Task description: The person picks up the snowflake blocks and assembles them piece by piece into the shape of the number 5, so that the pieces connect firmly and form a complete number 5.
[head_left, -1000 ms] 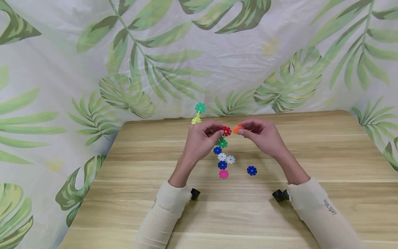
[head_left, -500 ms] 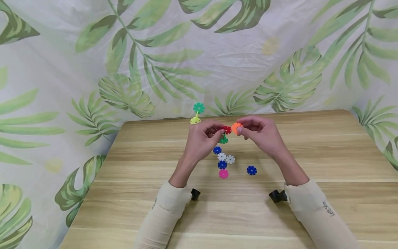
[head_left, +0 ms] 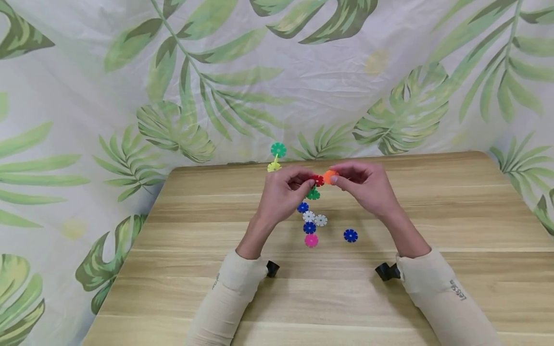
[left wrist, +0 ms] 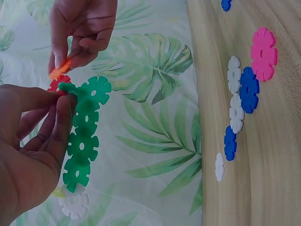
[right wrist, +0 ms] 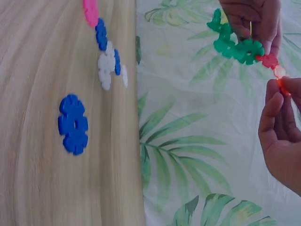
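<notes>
Above the table, my left hand (head_left: pixel 281 194) pinches a red notched snowflake disc (head_left: pixel 319 180) of a linked chain. Several green discs (left wrist: pixel 82 146) run along that chain in the left wrist view, with a white disc (left wrist: pixel 74 205) at its lower end. Past the left hand, a yellow disc (head_left: pixel 274 166) and another green disc (head_left: pixel 278 150) stick out. My right hand (head_left: pixel 365 190) pinches an orange snowflake disc (head_left: pixel 330 177) between thumb and fingers. The orange disc's edge meets the red one; whether their notches interlock I cannot tell. Fingers cover part of both.
On the wooden table (head_left: pixel 303 298) lie a pink disc (head_left: pixel 311 240), white discs (head_left: pixel 321 220) and blue discs (head_left: pixel 309 228) in a cluster below the hands. A separate blue disc (head_left: pixel 350 235) lies to their right. A leaf-print cloth (head_left: pixel 329 96) hangs behind the table.
The orange disc has moved slightly left and turned, closing the gap to the red disc. The chain has tilted a little in the left hand. The discs on the table stay put.
</notes>
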A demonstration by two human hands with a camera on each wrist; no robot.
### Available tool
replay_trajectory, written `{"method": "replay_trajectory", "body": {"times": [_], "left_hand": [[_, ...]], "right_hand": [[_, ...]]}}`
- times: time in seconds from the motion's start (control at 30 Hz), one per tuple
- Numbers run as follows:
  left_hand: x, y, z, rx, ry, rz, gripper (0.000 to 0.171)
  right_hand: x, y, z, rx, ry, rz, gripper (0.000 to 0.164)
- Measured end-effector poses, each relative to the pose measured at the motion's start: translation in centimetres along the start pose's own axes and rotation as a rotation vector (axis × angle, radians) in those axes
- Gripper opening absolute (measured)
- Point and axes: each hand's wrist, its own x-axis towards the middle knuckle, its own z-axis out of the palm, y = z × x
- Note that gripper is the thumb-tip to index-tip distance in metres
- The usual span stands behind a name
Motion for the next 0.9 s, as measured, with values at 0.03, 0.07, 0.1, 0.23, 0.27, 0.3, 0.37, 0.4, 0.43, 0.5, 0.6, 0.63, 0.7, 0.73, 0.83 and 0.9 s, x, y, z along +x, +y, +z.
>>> {"method": "replay_trajectory", "body": {"times": [0.03,0.07,0.1,0.23,0.27,0.3,0.37,0.4,0.43,0.5,0.6,0.63,0.7,0.73,0.83,0.9], "left_hand": [[0.0,0.0,0.0,-0.004,-0.003,-0.008,0.011],[0.0,0.0,0.0,-0.008,-0.005,-0.016,0.011],[0.0,0.0,0.0,-0.009,-0.006,-0.023,0.011],[0.0,0.1,-0.1,-0.019,-0.002,-0.057,0.010],[0.0,0.1,-0.1,-0.024,-0.002,-0.065,0.010],[0.0,0.2,-0.1,-0.031,-0.003,-0.073,0.010],[-0.1,0.2,-0.1,-0.046,-0.008,-0.085,0.010],[-0.1,0.3,-0.1,-0.053,-0.010,-0.089,0.010],[-0.1,0.3,-0.1,-0.058,-0.012,-0.093,0.010],[-0.1,0.3,-0.1,-0.066,-0.013,-0.100,0.010],[0.0,0.3,-0.1,-0.071,-0.013,-0.109,0.009],[0.0,0.4,0.0,-0.071,-0.016,-0.112,0.009],[0.0,0.4,0.0,-0.066,-0.027,-0.115,0.008],[0.0,0.4,0.0,-0.062,-0.034,-0.114,0.008],[-0.1,0.5,0.1,-0.050,-0.047,-0.113,0.006],[-0.1,0.6,0.2,-0.054,-0.046,-0.118,0.005]], "right_hand": [[0.0,0.0,0.0,-0.015,-0.001,-0.023,0.021],[0.0,0.1,0.0,-0.031,0.001,-0.045,0.020],[0.1,0.1,0.0,-0.043,0.006,-0.066,0.019],[0.1,0.3,-0.1,-0.067,0.025,-0.146,0.017],[0.1,0.4,0.0,-0.066,0.023,-0.165,0.017],[0.2,0.5,0.0,-0.064,0.021,-0.183,0.017],[0.2,0.6,0.0,-0.060,0.010,-0.218,0.017],[0.2,0.7,0.1,-0.061,0.001,-0.236,0.017],[0.2,0.7,0.1,-0.066,-0.005,-0.255,0.017],[0.3,0.9,0.1,-0.083,-0.013,-0.290,0.018],[0.4,1.1,0.0,-0.119,-0.026,-0.346,0.019],[0.4,1.1,-0.1,-0.129,-0.030,-0.363,0.021],[0.5,1.2,-0.1,-0.146,-0.039,-0.393,0.022],[0.5,1.3,-0.1,-0.153,-0.041,-0.407,0.023],[0.6,1.4,0.0,-0.166,-0.040,-0.441,0.023],[0.6,1.5,0.0,-0.177,-0.032,-0.464,0.024]]}}
